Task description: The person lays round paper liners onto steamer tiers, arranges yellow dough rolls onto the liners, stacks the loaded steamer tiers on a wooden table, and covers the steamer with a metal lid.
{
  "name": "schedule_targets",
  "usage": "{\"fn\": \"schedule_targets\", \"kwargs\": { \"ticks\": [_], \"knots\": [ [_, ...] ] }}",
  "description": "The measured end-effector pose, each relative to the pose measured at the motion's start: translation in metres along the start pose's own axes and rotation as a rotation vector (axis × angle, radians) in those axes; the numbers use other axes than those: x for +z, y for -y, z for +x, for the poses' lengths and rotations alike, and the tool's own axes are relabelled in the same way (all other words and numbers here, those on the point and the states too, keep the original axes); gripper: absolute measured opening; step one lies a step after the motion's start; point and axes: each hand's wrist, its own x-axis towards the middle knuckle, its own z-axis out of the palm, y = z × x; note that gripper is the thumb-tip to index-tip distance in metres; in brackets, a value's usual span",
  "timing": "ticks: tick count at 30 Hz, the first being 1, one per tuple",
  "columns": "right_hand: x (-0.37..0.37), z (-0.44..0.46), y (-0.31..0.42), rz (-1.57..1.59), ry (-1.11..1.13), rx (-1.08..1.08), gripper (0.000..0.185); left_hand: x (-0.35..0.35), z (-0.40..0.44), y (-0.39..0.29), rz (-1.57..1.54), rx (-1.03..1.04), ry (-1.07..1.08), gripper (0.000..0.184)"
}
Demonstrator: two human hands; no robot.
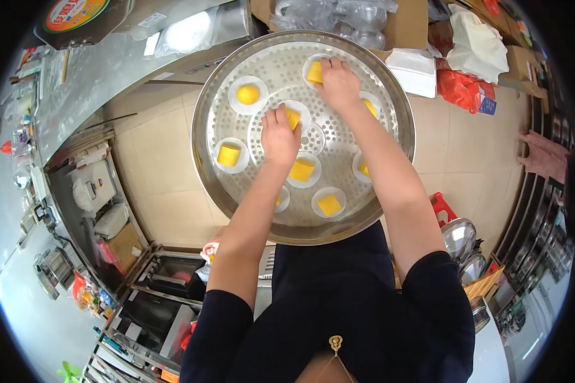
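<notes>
A dark shirt (332, 281) filled the bottom centre of the frame. Beyond, a round metal tray (218, 183) spanned the upper centre, with a front yellow piece (329, 205) near its closest rim. At mid-tray, the left hand (280, 136) curled its fingers against a central yellow piece (293, 117); farther up, the right hand (338, 83) bent its fingers over an upper yellow piece (314, 72). Whether either pinched could not be told. A cardboard box (410, 25) stood at the top edge
</notes>
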Motion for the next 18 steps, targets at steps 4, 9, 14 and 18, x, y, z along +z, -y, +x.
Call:
{"fn": "schedule_targets", "kwargs": {
  "ticks": [4,9,14,18],
  "knots": [
    [0.004,0.005,0.002,-0.009,0.003,0.014,0.048,-0.005,-0.001,-0.002,0.011,-0.004,0.041,0.077],
    [0.009,0.007,0.003,0.014,-0.059,0.021,0.063,-0.015,-0.015,-0.004,0.007,0.037,-0.026,0.079],
    [-0.017,-0.031,-0.001,0.093,-0.127,0.002,0.077,-0.031,-0.037,-0.008,-0.099,0.08,-0.108,0.073],
    [-0.034,-0.128,0.002,0.284,-0.214,0.057,0.071,-0.051,-0.064,-0.011,-0.197,0.166,-0.084,0.059]
  ]
}}
